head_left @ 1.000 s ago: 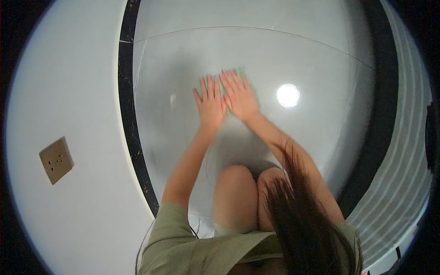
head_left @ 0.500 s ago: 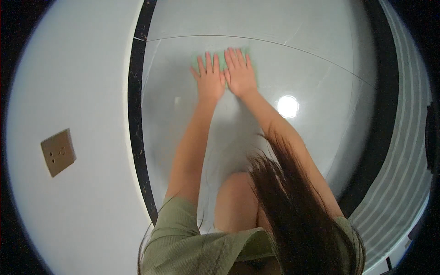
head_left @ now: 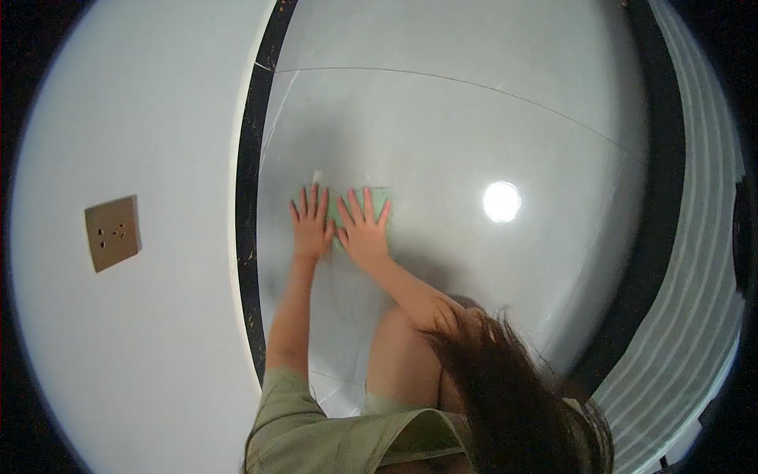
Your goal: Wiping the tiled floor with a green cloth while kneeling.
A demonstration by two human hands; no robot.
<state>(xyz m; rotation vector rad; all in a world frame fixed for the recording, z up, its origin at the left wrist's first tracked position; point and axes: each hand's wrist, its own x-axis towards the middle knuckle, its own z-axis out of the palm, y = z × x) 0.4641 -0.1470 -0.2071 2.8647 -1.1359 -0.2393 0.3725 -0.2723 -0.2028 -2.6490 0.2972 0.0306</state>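
Note:
A pale green cloth (head_left: 383, 195) lies flat on the glossy grey tiled floor (head_left: 426, 142). My left hand (head_left: 312, 225) rests palm down on its left part with the fingers spread. Beside it, my right hand (head_left: 365, 229) presses flat on the right part, fingers also spread. The two thumbs are close together over the middle of the cloth. Most of the cloth is hidden under my palms; its upper right corner shows past my right fingers.
A white wall with a gold-brown socket plate (head_left: 112, 233) stands at the left, edged by a black floor border (head_left: 249, 174). Another black border (head_left: 663, 158) runs along the right, beside grey striped fabric (head_left: 687, 316). My bent knee (head_left: 403, 347) and long dark hair are close below.
Both hands have drawn the cloth back toward me and to the left across the floor. My elbows are more bent, and the view has shifted slightly.

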